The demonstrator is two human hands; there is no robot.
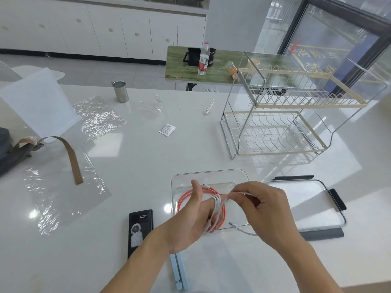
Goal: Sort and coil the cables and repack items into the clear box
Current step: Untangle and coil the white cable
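White cable (216,210) looped – orange cable (186,196) in clear box (211,173)

The left hand (191,216) hides part of the white cable (216,208) loops.

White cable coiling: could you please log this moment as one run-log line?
step: coiling white cable | left hand: loops round fingers | right hand: pinches strand | orange cable: coiled in clear box | lid: off

White cable (216,210); orange cable (183,197) in the clear box (209,174). Black power bank (140,231) with a pale figure print. Light-blue stand (179,271). Brown strap (72,159). Green wood-grain table (179,66). Cream-trimmed rack (275,132). White sachet (167,130).
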